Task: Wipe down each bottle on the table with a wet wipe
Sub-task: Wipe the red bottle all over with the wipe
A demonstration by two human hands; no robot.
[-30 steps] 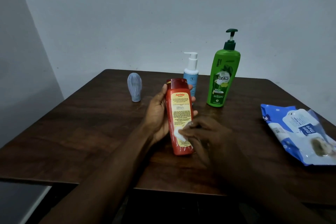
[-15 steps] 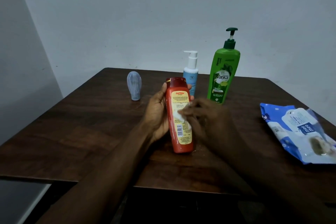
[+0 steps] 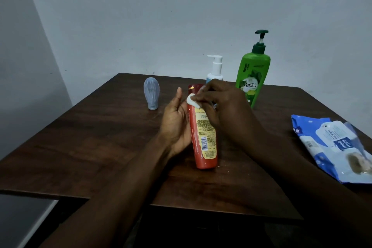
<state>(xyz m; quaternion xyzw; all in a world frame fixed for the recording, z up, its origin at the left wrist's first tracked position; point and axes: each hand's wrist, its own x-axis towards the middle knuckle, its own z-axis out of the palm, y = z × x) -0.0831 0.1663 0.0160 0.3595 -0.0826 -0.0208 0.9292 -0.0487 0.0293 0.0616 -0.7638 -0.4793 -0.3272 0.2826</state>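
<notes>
A red bottle (image 3: 203, 141) with a yellow label stands tilted on the dark wooden table (image 3: 96, 137). My left hand (image 3: 175, 123) holds it from the left side, thumb up. My right hand (image 3: 223, 104) pinches a small white wet wipe (image 3: 193, 102) and presses it against the top of the red bottle. Behind them stand a white-and-blue pump bottle (image 3: 215, 68), partly hidden by my right hand, and a tall green pump bottle (image 3: 252, 74). A small grey-blue bottle (image 3: 151, 93) stands at the back left.
A blue and white pack of wet wipes (image 3: 334, 147) lies at the table's right edge. Grey walls close in behind and on the left. The table's front edge is near my forearms.
My right hand has slid the wipe up the red bottle, from near its base to its top. My left hand has kept its hold on the bottle.
</notes>
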